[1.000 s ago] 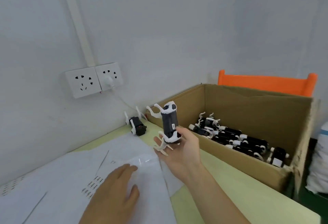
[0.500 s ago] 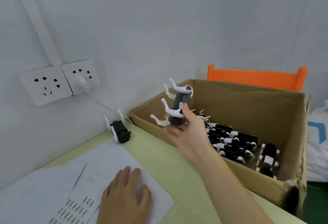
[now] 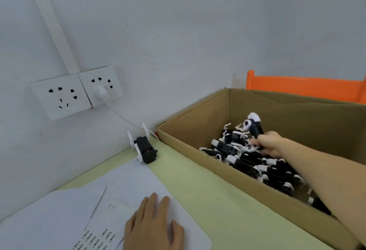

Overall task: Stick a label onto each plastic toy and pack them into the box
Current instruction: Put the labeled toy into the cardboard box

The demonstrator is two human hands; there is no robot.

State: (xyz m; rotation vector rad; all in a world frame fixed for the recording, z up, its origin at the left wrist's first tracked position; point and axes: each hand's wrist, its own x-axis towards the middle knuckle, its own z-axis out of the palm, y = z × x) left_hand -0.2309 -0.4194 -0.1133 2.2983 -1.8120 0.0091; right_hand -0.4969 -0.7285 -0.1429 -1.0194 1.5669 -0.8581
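Observation:
My right hand (image 3: 270, 144) reaches inside the cardboard box (image 3: 247, 182) and grips a black-and-white plastic toy (image 3: 253, 126), held upright just above the several toys (image 3: 257, 164) lying in rows on the box floor. My left hand (image 3: 152, 226) rests flat, fingers straight, on the white label sheet (image 3: 103, 238) at the table's near edge. One more black-and-white toy (image 3: 144, 148) lies on the table against the wall, left of the box's corner.
White paper sheets (image 3: 49, 216) cover the left of the yellow-green table (image 3: 208, 190). A double wall socket (image 3: 77, 93) with a white plug and cable sits above the loose toy. An orange chair back (image 3: 305, 89) stands behind the box.
My right hand carried the toy from over the label sheet rightward, across the box's near wall, and down among the packed toys. The left hand stayed on the sheet.

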